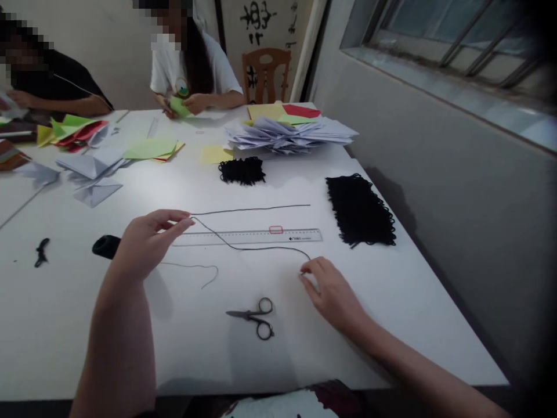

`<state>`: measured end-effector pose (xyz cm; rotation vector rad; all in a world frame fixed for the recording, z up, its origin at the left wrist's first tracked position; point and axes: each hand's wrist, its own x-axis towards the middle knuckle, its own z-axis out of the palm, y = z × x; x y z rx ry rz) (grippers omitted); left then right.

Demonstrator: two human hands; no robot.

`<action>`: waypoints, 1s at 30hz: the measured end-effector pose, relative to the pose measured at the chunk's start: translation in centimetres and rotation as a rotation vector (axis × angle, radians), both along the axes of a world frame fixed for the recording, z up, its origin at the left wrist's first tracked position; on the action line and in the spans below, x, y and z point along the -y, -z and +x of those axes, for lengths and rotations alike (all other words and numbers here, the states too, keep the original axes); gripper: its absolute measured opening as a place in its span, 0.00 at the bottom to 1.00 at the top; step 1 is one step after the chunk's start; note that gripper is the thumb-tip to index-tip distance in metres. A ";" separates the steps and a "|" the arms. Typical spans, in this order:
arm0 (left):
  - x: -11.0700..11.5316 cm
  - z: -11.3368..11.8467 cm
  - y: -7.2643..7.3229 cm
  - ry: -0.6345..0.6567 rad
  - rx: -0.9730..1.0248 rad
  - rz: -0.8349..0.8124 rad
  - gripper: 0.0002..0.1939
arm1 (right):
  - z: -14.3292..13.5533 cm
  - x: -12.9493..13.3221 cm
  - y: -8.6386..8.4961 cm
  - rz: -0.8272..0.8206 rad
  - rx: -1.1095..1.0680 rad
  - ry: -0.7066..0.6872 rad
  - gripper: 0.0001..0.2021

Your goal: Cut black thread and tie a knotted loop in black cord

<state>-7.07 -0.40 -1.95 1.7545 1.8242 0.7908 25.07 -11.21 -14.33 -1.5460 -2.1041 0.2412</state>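
My left hand pinches a thin black cord between thumb and fingertips, slightly above the table. One stretch of it runs right to a free end; another sags across the clear ruler to my right hand, whose thumb and fingers are closed on the cord near the table. The ruler bears a small red rectangle outline. A black spool is partly hidden behind my left wrist, and a loose thin thread end curls beside that wrist. Small scissors lie with blades slightly apart between my forearms.
Two mats of looped black cord lie right and farther back. Behind is a stack of folded white papers; more coloured papers sit left. A black cord scrap lies far left. Two people sit across the table.
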 end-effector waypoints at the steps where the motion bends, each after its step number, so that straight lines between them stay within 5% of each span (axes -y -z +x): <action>1: 0.1 -0.4 0.6 -0.025 -0.005 -0.004 0.16 | 1.2 -0.3 0.1 -0.007 0.016 0.012 0.05; 6: 0.0 -0.9 2.9 -0.125 -0.167 -0.073 0.14 | 4.7 -1.8 0.3 0.057 0.284 -0.207 0.07; 11: -1.0 -1.1 4.8 -0.112 -0.377 -0.121 0.13 | 4.0 -3.4 -0.1 0.086 0.589 -0.428 0.11; 14: -1.4 -1.4 5.8 -0.069 -0.463 -0.071 0.13 | 2.9 -4.4 -1.5 -0.061 0.334 -0.379 0.10; 17: -1.2 0.1 5.1 -0.109 -0.474 0.096 0.15 | 1.3 -5.1 -4.6 -0.137 -0.071 -0.262 0.07; 19: -0.7 2.6 3.3 -0.164 -0.362 0.307 0.18 | -0.1 -5.4 -7.5 -0.134 -0.422 -0.193 0.06; 22: 0.8 7.4 0.1 0.040 0.070 0.492 0.13 | -2.7 -5.3 -11.6 -0.078 -0.828 -0.173 0.07; 26: 3.4 12.4 -2.2 0.449 0.779 0.207 0.16 | -5.5 -4.8 -14.0 -0.102 -1.136 -0.216 0.06; 30: 5.1 13.7 -2.3 0.518 1.071 0.130 0.13 | -6.7 -4.4 -14.2 -0.118 -1.258 -0.197 0.05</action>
